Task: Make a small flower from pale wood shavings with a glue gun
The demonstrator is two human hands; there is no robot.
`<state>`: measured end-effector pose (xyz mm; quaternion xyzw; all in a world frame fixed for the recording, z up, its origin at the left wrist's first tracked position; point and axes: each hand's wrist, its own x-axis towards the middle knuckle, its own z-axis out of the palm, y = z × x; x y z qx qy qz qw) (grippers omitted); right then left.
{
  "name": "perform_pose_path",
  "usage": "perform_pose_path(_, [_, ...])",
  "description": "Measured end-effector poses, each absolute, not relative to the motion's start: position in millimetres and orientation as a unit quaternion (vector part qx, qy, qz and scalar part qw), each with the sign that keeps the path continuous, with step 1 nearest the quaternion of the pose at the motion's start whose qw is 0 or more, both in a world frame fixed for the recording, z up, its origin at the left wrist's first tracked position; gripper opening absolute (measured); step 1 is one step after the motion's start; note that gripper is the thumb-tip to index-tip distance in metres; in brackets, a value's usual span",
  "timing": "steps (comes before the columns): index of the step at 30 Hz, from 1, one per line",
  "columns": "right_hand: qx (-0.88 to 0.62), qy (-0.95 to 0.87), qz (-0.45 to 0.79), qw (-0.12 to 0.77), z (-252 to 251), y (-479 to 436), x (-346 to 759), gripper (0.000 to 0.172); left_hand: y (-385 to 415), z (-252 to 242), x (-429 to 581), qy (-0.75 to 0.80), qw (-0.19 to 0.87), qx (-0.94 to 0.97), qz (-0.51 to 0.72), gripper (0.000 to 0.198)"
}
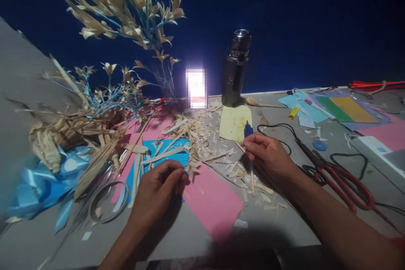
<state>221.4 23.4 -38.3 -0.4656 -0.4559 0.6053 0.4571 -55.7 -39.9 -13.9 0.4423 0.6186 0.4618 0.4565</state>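
My left hand (160,185) is pinched on a small dried-leaf flower piece (192,168) with a thin blue stem, held just above a pink paper sheet (211,198). My right hand (267,154) is closed round a blue glue gun (248,130), whose tip points up and away; its black cord (278,128) trails to the right. Between the hands lies a heap of pale leaf trimmings (199,133) on the grey table (202,228). A blue paper sheet (164,152) lies under strips of leaf beside my left hand.
A tall spray of dried-leaf flowers on blue stems (126,4) stands at the back left, with husks and blue ribbon (34,185) below. A dark flask (236,67), a yellow note (234,122), red-handled scissors (341,179), coloured papers (341,109) and a wire coil (109,200) lie around.
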Motion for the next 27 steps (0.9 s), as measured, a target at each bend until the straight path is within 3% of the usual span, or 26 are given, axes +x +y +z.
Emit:
perform_pose_path(3, [-0.469, -0.452, 0.611, 0.449, -37.4, 20.7, 221.1, 0.037, -45.5, 0.3, -67.1, 0.599, 0.451, 0.414, 0.516, 0.028])
perform_pose_path(8, [-0.475, -0.486, 0.601, 0.421, -39.5, 16.4, 222.1, 0.036, -48.2, 7.6, -70.5, 0.524, 0.512, 0.392, 0.556, 0.033])
perform_pose_path(14, [-0.493, -0.581, 0.492, 0.420, -32.4, 12.7, 214.7, 0.027, -41.6, 2.1, -47.4, 0.419, 0.629, 0.361, 0.547, 0.031])
perform_pose_path(18, [-0.411, -0.720, 0.399, 0.392, -9.0, 10.4, 206.3, 0.012, -44.2, 19.3, -44.2, 0.410, 0.639, 0.357, 0.545, 0.033])
perform_pose_path(22, [-0.347, -0.810, 0.321, 0.347, 4.0, 8.8, 206.8, 0.017, -56.7, 48.6, -75.7, 0.402, 0.540, 0.365, 0.644, 0.037])
perform_pose_path(24, [-0.334, -0.841, 0.264, 0.333, -1.3, 8.1, 209.4, 0.023, -62.3, 58.8, -99.2, 0.440, 0.476, 0.374, 0.663, 0.028])
perform_pose_path(25, [-0.333, -0.851, 0.241, 0.328, -6.2, 7.7, 210.6, 0.025, -64.4, 61.4, -110.9, 0.461, 0.408, 0.387, 0.687, 0.017])
perform_pose_path(27, [-0.335, -0.865, 0.211, 0.310, -18.1, 6.6, 212.5, 0.025, -66.8, 61.3, -132.0, 0.517, 0.252, 0.395, 0.716, 0.022])
